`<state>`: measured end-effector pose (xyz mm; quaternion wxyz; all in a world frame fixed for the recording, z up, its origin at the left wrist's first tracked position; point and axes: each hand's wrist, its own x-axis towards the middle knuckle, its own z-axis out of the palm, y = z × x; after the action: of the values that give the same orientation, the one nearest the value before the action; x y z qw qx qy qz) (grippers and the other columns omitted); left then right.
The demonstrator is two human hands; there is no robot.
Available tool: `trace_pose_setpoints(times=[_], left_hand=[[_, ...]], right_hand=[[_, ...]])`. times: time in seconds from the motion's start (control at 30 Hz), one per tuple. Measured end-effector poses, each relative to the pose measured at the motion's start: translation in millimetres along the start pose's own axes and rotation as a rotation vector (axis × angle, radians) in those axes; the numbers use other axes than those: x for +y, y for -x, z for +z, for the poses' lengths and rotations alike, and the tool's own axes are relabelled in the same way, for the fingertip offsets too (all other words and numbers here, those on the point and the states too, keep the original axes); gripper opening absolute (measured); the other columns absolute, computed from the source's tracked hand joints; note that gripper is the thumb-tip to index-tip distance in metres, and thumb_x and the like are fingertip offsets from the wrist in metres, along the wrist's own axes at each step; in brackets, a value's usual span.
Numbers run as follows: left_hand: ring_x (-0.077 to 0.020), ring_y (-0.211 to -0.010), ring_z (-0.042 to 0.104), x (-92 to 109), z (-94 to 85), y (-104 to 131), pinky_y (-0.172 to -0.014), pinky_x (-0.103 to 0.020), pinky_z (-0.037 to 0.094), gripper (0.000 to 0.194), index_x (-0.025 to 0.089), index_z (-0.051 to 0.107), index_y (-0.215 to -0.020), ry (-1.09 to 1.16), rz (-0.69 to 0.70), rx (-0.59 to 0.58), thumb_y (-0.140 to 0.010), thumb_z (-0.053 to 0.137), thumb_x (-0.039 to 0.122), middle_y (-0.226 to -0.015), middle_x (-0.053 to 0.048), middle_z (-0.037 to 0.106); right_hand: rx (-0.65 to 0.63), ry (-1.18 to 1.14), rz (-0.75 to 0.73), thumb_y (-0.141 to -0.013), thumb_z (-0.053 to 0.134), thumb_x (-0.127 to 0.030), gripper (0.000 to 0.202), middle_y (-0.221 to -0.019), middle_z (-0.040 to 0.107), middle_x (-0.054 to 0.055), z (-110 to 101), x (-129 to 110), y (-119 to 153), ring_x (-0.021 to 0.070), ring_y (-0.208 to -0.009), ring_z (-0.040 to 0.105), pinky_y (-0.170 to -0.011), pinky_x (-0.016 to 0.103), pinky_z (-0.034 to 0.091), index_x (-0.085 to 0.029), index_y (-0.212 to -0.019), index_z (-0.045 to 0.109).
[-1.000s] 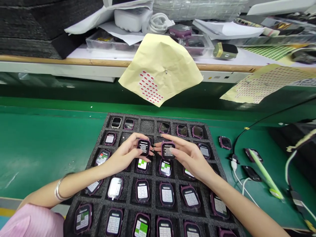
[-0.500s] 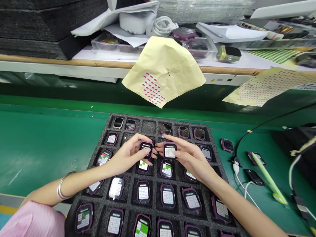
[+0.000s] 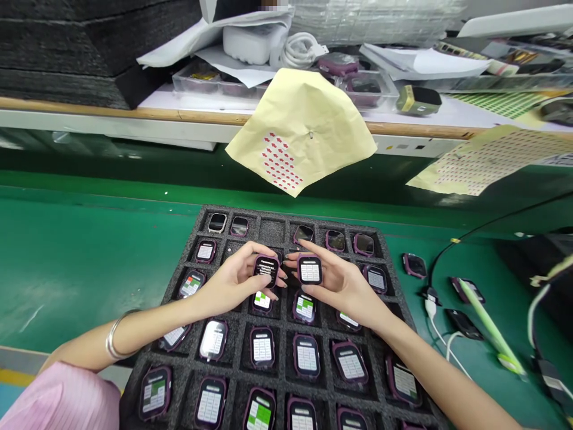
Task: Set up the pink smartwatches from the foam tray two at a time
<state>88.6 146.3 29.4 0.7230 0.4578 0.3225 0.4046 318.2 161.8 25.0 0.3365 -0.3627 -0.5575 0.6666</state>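
Observation:
My left hand [image 3: 244,273] is closed around a purple smartwatch body [image 3: 267,268], its thumb on the screen, which shows white text on black. Beside it, my right hand [image 3: 344,278] grips another purple smartwatch body [image 3: 310,270] with a white grid on its display; the thumb lies along its lower edge. Both watches are held above a dark foam tray [image 3: 237,352] with square compartments. Several more watch bodies lie in the tray, among them one with a green and white screen [image 3: 259,412] and one with a nearly all-white screen [image 3: 213,339].
On the green bench at right lie a strapless watch [image 3: 414,265], a light green pen-like tool [image 3: 487,322] and white cables [image 3: 441,334]. A yellow sticker sheet [image 3: 304,131] hangs from the shelf edge [image 3: 179,116]. Black foam [image 3: 54,54] is stacked at upper left.
My right thumb has moved off the screen to the watch's lower edge. Both hands still hold their watches in about the same place. The view has shifted slightly.

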Motion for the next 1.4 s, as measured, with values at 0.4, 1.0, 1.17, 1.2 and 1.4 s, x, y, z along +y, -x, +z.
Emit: trace_pose_setpoints(times=[0.4,1.0,1.17,1.2,1.4], left_hand=[[-0.0210,-0.100,0.064,-1.4,-10.5,2.9,-0.083,-0.034,0.055,0.044,0.022,0.044,-0.110,-0.118,0.002,-0.035,-0.076,0.070,0.009,-0.105,-0.007,0.062],[-0.0369,-0.106,0.052,26.5,-83.9,-19.4,-0.089,-0.051,0.042,0.040,0.011,0.058,-0.106,-1.655,0.125,0.338,-0.089,0.052,0.046,-0.106,-0.018,0.060],[-0.0400,-0.101,0.057,16.4,-100.8,-41.2,-0.086,-0.051,0.042,0.020,0.006,0.061,-0.094,-1.460,-0.007,0.542,-0.087,0.052,0.022,-0.098,-0.024,0.061],[-0.0387,-0.100,0.058,15.2,-105.6,-43.9,-0.085,-0.048,0.043,0.018,0.007,0.061,-0.093,-1.418,0.000,0.546,-0.085,0.055,0.022,-0.096,-0.022,0.062],[-0.0237,-0.077,0.064,23.1,-116.1,-40.6,-0.070,-0.032,0.049,0.033,0.015,0.061,-0.079,-0.965,0.046,0.464,-0.083,0.057,0.047,-0.077,-0.008,0.066]], right_hand=[[-0.008,1.116,-0.328,-0.080,0.068,-0.020,0.048,-0.130,0.051,0.014,-13.2,1.8,-14.6,0.0327,-0.116,0.049,-0.099,0.053,0.042,-0.019,-0.126,0.055],[0.035,0.973,-0.282,-0.082,0.068,-0.011,0.009,-0.096,0.058,0.009,33.8,12.1,-45.4,0.0241,-0.091,0.059,-0.083,0.041,0.050,-0.016,-0.090,0.067],[-0.069,0.273,-0.149,-0.088,0.062,-0.025,0.010,-0.105,0.067,0.011,32.3,-4.8,-39.2,0.0220,-0.101,0.065,-0.090,0.038,0.051,-0.016,-0.094,0.064],[-0.069,0.172,-0.087,-0.088,0.063,-0.028,0.015,-0.099,0.070,0.010,32.1,-8.9,-38.5,0.0213,-0.093,0.068,-0.084,0.037,0.054,-0.016,-0.096,0.064],[0.039,0.043,0.157,-0.086,0.065,-0.036,0.030,-0.085,0.074,0.011,23.3,-17.0,-38.3,0.0066,-0.041,0.051,-0.031,0.015,0.030,-0.012,-0.105,0.063]])
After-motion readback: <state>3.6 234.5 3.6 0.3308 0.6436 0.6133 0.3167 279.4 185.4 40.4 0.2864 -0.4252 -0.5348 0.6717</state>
